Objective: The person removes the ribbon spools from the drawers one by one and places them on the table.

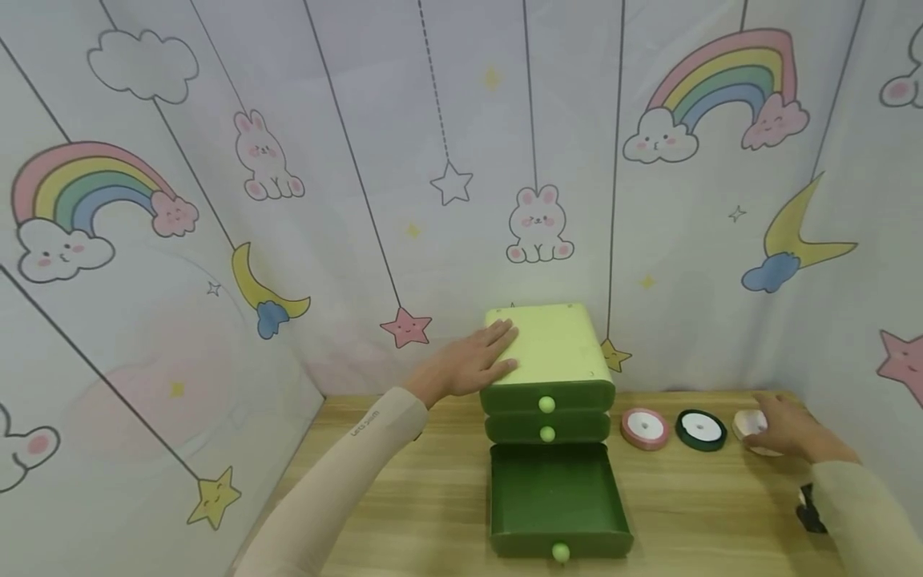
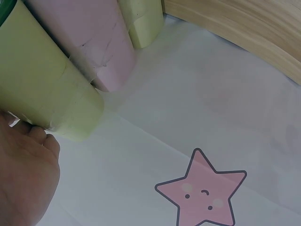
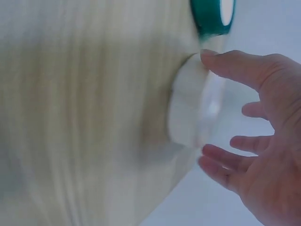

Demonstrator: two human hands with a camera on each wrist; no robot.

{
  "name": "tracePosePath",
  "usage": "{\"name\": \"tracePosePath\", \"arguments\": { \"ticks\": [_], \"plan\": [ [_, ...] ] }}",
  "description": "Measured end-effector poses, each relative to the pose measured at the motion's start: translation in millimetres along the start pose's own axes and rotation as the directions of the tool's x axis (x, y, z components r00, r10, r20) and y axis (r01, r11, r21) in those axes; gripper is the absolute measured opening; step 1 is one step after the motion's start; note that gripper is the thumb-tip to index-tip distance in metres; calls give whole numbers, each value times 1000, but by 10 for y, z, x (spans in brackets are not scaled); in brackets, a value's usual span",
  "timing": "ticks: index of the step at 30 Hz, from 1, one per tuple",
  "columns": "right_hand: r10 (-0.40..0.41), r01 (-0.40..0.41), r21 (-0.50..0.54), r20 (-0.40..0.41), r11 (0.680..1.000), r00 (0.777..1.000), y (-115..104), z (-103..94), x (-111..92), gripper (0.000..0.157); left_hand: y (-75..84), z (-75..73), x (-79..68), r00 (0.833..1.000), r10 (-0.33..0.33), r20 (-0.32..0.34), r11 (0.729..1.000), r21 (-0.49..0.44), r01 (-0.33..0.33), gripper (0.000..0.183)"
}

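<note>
My left hand (image 1: 472, 362) rests flat on the pale green top of a small drawer cabinet (image 1: 551, 340), fingers spread near its left edge. In the left wrist view, that hand (image 2: 30, 174) shows beside the cabinet's pale green side (image 2: 51, 84). The cabinet's lowest dark green drawer (image 1: 558, 489) is pulled out and empty; the two above are closed. At the far right my right hand (image 1: 786, 429) reaches over a cream ribbon roll (image 3: 188, 103) lying on the table. Its thumb tip is at one edge of the roll, its other fingers spread near the opposite edge.
A pink ribbon roll (image 1: 645, 429) and a dark green ribbon roll (image 1: 701, 430) lie in line between the cabinet and the right hand. A small black object (image 1: 811, 510) is partly covered by the right sleeve. A patterned curtain (image 1: 461, 264) hangs behind the wooden table (image 1: 404, 497).
</note>
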State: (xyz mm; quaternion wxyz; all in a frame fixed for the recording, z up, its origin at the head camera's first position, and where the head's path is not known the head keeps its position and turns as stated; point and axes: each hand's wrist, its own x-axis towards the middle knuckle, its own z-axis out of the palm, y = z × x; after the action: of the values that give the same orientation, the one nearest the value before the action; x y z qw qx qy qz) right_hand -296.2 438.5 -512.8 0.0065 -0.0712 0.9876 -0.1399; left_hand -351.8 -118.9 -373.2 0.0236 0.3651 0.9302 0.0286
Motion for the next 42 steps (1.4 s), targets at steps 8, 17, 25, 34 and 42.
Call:
{"name": "tracePosePath", "arguments": {
  "ticks": [8,17,25,34,42],
  "plan": [
    [-59,53,-84,-80,995,995,-191,-136,33,86,-2,11,-8,1000,2,-16,1000,-3,-2,79],
    [-105,87,-119,-160,989,981,-419,-209,0,71,-8,17,2,1000,-2,-15,1000,-2,2,80],
    [-151,132,-105,-207,986,967,-719,-321,-65,60,-3,21,7,1000,-12,-4,1000,5,12,80],
    [-216,211,-47,-242,976,946,-1057,-359,-113,54,-11,36,19,1000,2,-18,1000,-4,-2,79],
    [-327,321,-70,-284,945,901,-1372,-387,-222,46,-12,44,27,1000,1,-31,1000,-12,-1,79]
  ]
}}
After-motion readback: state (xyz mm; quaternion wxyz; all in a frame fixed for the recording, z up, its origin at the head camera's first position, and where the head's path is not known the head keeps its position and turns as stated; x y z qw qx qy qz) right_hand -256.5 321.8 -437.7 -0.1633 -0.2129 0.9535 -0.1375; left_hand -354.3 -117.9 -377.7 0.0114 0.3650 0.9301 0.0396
